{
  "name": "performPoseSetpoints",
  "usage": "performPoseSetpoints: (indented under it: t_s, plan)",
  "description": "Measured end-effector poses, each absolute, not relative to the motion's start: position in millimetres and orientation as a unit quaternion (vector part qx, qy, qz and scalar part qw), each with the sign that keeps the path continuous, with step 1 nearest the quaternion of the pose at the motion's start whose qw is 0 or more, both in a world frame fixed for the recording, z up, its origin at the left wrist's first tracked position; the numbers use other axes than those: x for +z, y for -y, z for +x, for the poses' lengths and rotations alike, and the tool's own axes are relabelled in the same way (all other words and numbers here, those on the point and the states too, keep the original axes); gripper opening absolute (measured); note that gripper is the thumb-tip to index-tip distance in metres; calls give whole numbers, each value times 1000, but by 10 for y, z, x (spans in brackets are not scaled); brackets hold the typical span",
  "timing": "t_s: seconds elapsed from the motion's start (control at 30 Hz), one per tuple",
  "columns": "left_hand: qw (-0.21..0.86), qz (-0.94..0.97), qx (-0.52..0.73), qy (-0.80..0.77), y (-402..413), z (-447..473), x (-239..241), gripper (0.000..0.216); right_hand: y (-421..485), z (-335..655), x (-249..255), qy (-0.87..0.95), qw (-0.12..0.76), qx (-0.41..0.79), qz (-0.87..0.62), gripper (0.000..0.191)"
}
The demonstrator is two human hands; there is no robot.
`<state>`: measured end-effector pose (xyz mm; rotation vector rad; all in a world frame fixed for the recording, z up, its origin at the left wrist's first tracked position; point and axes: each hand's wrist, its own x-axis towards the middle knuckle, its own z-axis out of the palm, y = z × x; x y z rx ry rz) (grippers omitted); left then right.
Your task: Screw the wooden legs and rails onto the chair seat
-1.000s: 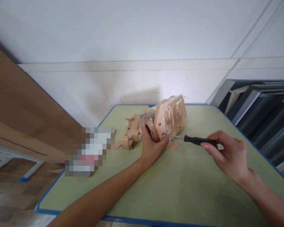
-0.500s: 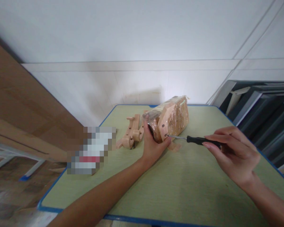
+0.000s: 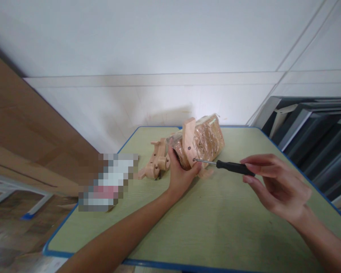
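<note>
My right hand (image 3: 278, 185) pinches the end of a black-handled screwdriver (image 3: 233, 167) between thumb and fingers. Its thin metal shaft points left, and the tip meets a screw hole low on a pale wooden piece (image 3: 189, 138). Around the lower end of that piece my left hand (image 3: 182, 172) is closed, thumb near the screwdriver tip. Behind the piece lies a block wrapped in clear plastic (image 3: 208, 138), tilted on the table. Left of my left hand rests another wooden assembly (image 3: 156, 159) with rounded parts and dark screw holes.
The green table (image 3: 216, 223) has a blue edge. A blurred-out flat item (image 3: 109, 182) lies at its left side. Dark panels (image 3: 315, 140) lean at the right, a large cardboard box (image 3: 39, 132) stands at the left, and a white wall rises behind.
The wooden piece has tilted more upright in my left hand and shifted slightly left. My right fingers have moved back along the screwdriver handle; its tip stays at the hole.
</note>
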<state>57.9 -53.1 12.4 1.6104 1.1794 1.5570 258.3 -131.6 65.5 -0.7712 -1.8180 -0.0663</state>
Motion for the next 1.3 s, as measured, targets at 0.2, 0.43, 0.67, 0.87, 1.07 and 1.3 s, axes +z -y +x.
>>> performPoseSetpoints:
  t_s: [0.2,0.43,0.67,0.87,1.07,1.3]
  plan:
    - [295,609,584,-448,531,577,129,94,1353,2630,669,791,526,-33,-311,48]
    - [298,596,587,-460,532,579,149,92,1366,2668,761,829,447,-108,-318,52]
    - [297,599,586,-457,531,579,144,94,1353,2700,752,844,425,-107,-309,49]
    - [293,607,585,-452,531,575,135,95,1362,2701,769,840,424,-109,-320,53]
    - [289,608,588,-448,525,570,137,97,1350,2695,741,839,427,-97,-322,51]
    - [289,606,585,-455,516,566,101,98,1347,2688,740,835,435,-100,-322,38]
